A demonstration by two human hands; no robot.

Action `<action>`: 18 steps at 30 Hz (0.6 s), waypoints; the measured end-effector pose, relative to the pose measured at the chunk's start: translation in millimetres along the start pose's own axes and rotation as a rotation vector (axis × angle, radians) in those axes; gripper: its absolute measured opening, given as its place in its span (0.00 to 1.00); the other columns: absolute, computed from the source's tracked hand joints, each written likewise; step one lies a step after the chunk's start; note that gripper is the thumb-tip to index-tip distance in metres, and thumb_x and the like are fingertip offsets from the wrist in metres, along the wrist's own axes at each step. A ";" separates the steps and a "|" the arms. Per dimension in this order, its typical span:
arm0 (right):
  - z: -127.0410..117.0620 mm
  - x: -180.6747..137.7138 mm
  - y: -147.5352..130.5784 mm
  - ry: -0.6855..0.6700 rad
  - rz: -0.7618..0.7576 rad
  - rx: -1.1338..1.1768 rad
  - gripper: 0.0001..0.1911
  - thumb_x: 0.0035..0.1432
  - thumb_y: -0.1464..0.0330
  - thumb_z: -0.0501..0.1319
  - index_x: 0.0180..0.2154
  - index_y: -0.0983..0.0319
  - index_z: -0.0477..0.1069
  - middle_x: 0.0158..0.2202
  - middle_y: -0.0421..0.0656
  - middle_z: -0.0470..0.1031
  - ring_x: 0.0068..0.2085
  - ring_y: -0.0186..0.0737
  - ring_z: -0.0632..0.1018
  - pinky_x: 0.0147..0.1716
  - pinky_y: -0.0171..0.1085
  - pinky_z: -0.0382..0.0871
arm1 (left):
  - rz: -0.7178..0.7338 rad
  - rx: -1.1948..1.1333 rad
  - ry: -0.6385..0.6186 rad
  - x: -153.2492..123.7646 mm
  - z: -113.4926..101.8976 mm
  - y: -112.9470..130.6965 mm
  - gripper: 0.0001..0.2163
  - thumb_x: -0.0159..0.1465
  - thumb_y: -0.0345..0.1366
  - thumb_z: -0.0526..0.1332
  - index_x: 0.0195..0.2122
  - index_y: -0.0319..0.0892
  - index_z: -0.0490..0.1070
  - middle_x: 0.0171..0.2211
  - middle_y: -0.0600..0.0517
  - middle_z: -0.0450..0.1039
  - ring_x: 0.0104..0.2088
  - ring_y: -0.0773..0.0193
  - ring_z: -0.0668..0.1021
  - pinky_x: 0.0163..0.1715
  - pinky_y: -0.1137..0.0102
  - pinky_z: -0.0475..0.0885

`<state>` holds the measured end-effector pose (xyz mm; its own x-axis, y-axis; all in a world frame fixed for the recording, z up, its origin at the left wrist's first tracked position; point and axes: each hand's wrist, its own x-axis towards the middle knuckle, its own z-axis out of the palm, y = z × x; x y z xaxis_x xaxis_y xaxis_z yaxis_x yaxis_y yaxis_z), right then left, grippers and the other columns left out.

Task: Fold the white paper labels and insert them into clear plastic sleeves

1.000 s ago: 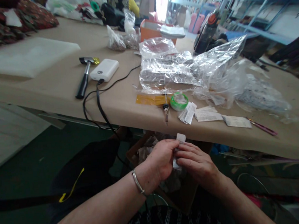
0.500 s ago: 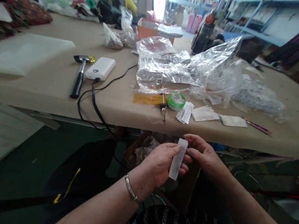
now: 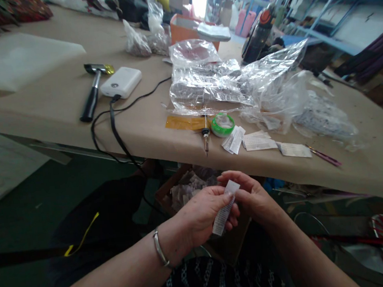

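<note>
Over the box in front of me, my left hand (image 3: 200,215) pinches a narrow white printed label (image 3: 222,215) between thumb and fingers. The label slants, its upper end pointing right. My right hand (image 3: 258,200) meets it at the upper right, with the thumb against the label's edge and the index finger reaching behind its top. Where the right fingertips end is partly hidden. On the table edge above lie a small fan of white labels (image 3: 234,140), a stack of printed labels (image 3: 259,141), another label (image 3: 294,149) and tweezers (image 3: 325,156).
A soldering iron (image 3: 205,135) projects toward the table's edge beside a green-rimmed roll (image 3: 222,124). Behind are clear plastic bags (image 3: 209,87). A hammer (image 3: 92,92) and a corded white power bank (image 3: 122,82) lie left. Below stands a box (image 3: 165,195) with scraps inside.
My right hand has moved left, its index finger now passing behind the label's upper end. The label has tilted slightly. The whole view has shifted a little.
</note>
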<state>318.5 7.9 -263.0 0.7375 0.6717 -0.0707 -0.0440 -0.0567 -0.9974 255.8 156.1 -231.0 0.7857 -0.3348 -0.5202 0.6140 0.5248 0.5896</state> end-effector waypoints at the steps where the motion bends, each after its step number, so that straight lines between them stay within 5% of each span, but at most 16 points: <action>1: 1.1 -1.3 -3.5 0.073 -0.054 -0.124 0.18 0.57 0.63 0.59 0.50 0.57 0.66 0.46 0.45 0.73 0.40 0.39 0.77 0.40 0.38 0.73 | 0.005 -0.012 0.021 -0.5 0.2 0.7 0.08 0.59 0.37 0.60 0.29 0.36 0.67 0.20 0.53 0.67 0.17 0.72 0.69 0.18 0.76 0.62; 7: 9.0 -6.8 -21.4 0.216 -0.274 -0.729 0.16 0.59 0.66 0.57 0.49 0.60 0.68 0.46 0.47 0.72 0.47 0.43 0.73 0.48 0.42 0.68 | 0.041 -0.033 0.044 -0.2 -2.5 -0.4 0.07 0.58 0.35 0.60 0.30 0.36 0.67 0.21 0.53 0.67 0.19 0.70 0.70 0.20 0.75 0.62; 18: 12.2 -5.7 -17.7 0.169 -0.257 -0.782 0.14 0.62 0.65 0.54 0.47 0.62 0.69 0.45 0.48 0.72 0.47 0.43 0.73 0.47 0.41 0.68 | 0.049 -0.009 0.029 1.3 -4.0 -2.1 0.06 0.59 0.35 0.58 0.30 0.37 0.67 0.21 0.53 0.67 0.19 0.71 0.70 0.19 0.76 0.62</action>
<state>306.9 14.1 -245.1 0.7545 0.6174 0.2226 0.5730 -0.4543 -0.6822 255.2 157.7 -235.4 0.8123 -0.2856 -0.5085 0.5738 0.5472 0.6094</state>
